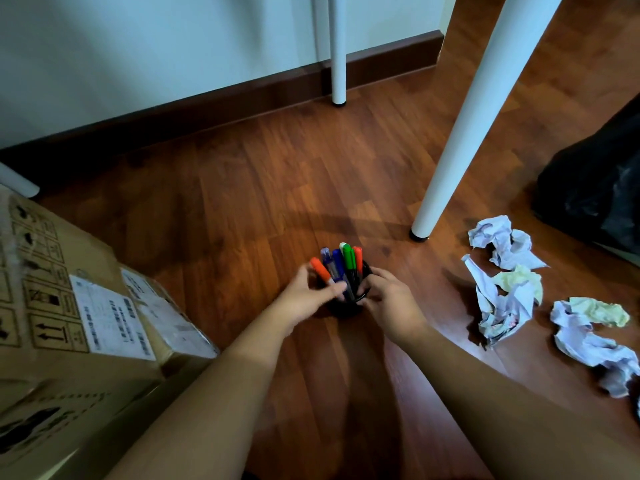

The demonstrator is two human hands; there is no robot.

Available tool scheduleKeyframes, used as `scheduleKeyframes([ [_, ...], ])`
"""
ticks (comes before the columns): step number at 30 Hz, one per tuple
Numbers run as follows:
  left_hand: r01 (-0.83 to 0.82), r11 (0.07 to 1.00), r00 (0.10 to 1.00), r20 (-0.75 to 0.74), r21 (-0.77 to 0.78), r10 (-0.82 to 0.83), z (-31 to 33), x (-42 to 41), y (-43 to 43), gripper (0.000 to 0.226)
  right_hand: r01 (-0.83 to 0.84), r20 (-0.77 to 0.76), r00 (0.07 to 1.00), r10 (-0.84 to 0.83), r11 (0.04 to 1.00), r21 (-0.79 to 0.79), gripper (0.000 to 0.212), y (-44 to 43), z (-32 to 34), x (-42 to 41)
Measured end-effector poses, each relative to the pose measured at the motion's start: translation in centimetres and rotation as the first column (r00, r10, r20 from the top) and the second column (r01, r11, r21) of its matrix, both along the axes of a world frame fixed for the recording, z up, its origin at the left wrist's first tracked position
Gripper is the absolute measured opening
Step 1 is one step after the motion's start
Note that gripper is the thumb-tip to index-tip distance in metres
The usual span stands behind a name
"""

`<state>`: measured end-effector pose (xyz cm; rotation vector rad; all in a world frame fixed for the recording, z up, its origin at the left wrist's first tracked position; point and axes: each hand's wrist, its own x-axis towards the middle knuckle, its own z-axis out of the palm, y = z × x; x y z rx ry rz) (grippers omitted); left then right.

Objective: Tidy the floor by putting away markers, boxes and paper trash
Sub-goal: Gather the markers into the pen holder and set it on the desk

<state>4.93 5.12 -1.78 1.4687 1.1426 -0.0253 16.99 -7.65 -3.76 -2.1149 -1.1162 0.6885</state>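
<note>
Markers (343, 268) stood bunched in a black cup (360, 296) on the wood floor (242, 188), roughly centre frame, just near of the closest table leg. Caps I could count: two orange, one green, one blue, one clear-purple. The orange marker (320, 270) on the left side leaned out toward my left hand; the rest stood close to upright.

My left hand (306, 299) was curled against the cup's left side, thumb stretched across the front, fingertips up by the leaning orange marker. Whether it was pinching that marker or just touching it, I couldn't tell. My right hand (389, 296) was wrapped on the cup's right side, fingers closed around the rim and wall. The cup itself was mostly hidden by both hands.

Left of the cup, well apart: a large cardboard box (48, 296) with handling symbols and a white shipping label, and a smaller box (162, 320) resting against its right side. My left forearm ran just beside the smaller box's corner.

Right of the cup: crumpled paper (498, 244) in three clumps on the floor, white with some pale yellow-green mixed in, the second clump (502, 303) nearer, the third (588, 334) off toward the frame's right edge. Behind them, a black trash bag (595, 188).

White table leg (467, 140) came down at an angle between cup and paper, foot planted just beyond the cup to the right. Second leg (337, 50) stood back at the baseboard (207, 105).
</note>
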Motion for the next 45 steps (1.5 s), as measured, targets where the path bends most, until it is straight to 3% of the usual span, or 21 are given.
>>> scheduleKeyframes([
  [2,0.096,0.991,0.995,0.031,-0.09,-0.094,-0.7,-0.7,-0.7,0.074,0.012,-0.008,1.0,-0.012,0.999,0.039,0.016,-0.1,0.3,0.1],
  [7,0.069,0.996,0.995,0.068,0.06,-0.073,5.9,-0.1,-1.6,0.051,0.084,-0.055,0.995,-0.079,0.992,0.098,0.021,-0.8,6.6,-0.5],
  [9,0.084,0.992,0.995,0.036,0.09,-0.088,10.6,-0.1,-2.4,0.054,0.123,-0.058,0.991,-0.117,0.986,0.111,0.021,-2.1,11.2,-0.9],
  [15,0.184,0.962,0.982,0.003,0.203,-0.189,29.8,-1.8,-7.0,0.058,0.1,-0.02,0.995,-0.098,0.978,0.184,0.021,-7.6,28.9,-2.5],
  [20,0.131,0.984,0.984,0.109,0.125,-0.144,46.0,-4.6,-10.0,0.061,-0.021,0.092,0.996,0.007,0.988,0.153,0.013,-10.7,45.7,-3.2],
  [26,-0.041,0.984,0.967,0.256,0.176,-0.006,63.9,-7.3,-9.6,0.05,-0.216,0.265,0.952,0.155,0.952,0.217,0.018,-8.2,64.5,-2.9],
  [30,-0.188,0.944,0.94,0.33,0.272,0.092,72.2,-9.8,-6.8,0.05,-0.335,0.308,0.918,0.25,0.903,0.267,0.018,-2.5,73.1,-3.9],
  [33,-0.339,0.877,0.908,0.365,0.342,0.208,76.4,-13.0,-4.2,0.056,-0.424,0.308,0.892,0.331,0.848,0.318,0.017,2.7,77.1,-6.8],
  [38,-0.544,0.754,0.825,0.4,0.367,0.4,78.9,-20.6,0.8,0.056,-0.542,0.22,0.84,0.496,0.757,0.365,0.022,11.8,78.4,-14.7],
  [41,-0.605,0.688,0.791,0.399,0.4,0.464,78.8,-25.9,5.3,0.054,-0.574,0.139,0.808,0.573,0.712,0.403,0.025,18.0,77.8,-20.4],
  [45,-0.617,0.665,0.786,0.368,0.42,0.496,78.2,-32.6,12.9,0.058,-0.562,0.073,0.806,0.587,0.723,0.402,0.026,26.1,77.0,-27.3],
])
